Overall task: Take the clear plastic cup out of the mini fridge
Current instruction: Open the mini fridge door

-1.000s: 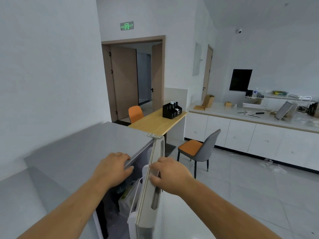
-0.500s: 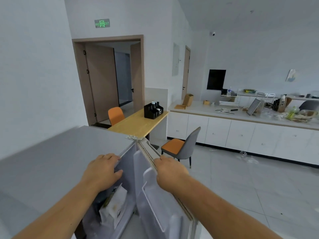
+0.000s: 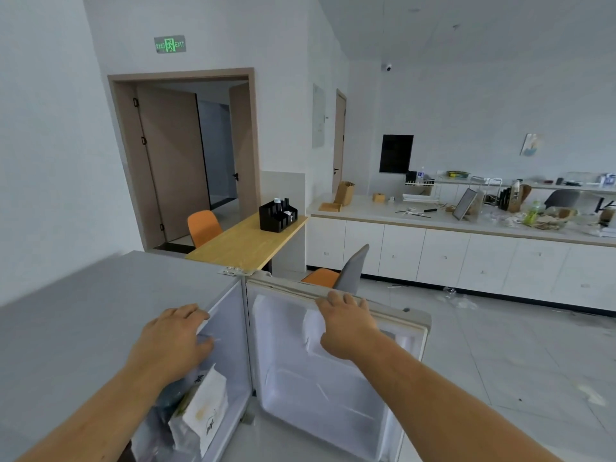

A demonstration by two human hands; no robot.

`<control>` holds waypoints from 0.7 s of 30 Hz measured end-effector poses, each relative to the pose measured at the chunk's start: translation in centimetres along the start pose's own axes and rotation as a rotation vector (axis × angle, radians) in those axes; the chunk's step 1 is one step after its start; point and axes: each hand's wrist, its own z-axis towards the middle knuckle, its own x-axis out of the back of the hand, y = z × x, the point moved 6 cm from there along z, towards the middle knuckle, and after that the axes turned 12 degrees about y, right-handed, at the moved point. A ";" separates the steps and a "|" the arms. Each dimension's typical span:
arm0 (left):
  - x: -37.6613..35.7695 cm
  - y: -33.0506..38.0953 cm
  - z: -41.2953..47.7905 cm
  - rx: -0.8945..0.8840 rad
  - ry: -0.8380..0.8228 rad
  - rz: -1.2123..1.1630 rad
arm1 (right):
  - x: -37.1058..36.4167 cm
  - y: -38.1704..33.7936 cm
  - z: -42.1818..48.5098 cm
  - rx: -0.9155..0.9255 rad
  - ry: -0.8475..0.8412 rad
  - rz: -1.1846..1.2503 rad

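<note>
Pale tiled room: left hand [image 3: 173, 338] curled over the smooth grey mini fridge [image 3: 100, 311] top edge, right hand [image 3: 346, 323] clamped the open door [image 3: 316, 395] rim.

Bright, even light, soft blur, wide-angle bowing

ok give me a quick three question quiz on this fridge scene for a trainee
1. True or false: the mini fridge door is shut.
2. What does the right hand grip? A) the door's top edge B) a chair back C) a drawer handle
3. Name the item that stands inside the mini fridge, under the left hand.

Key: 1 false, it is swung wide open; 2 A; 3 a white paper bag.
</note>
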 end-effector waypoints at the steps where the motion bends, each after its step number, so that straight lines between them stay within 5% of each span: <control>1: 0.0 0.0 -0.1 0.003 -0.002 -0.003 | -0.1 0.7 0.0 0.018 -0.014 -0.011; 10: 1.1 1.4 -3.2 0.112 -0.073 0.037 | -0.9 5.0 0.3 0.123 -0.013 0.040; 15: 2.3 2.1 -6.3 0.127 -0.037 0.127 | 0.1 7.3 2.2 0.132 0.169 0.087; 21: 2.2 2.9 -7.5 0.166 -0.020 0.196 | -2.5 8.1 3.6 0.095 0.023 -0.064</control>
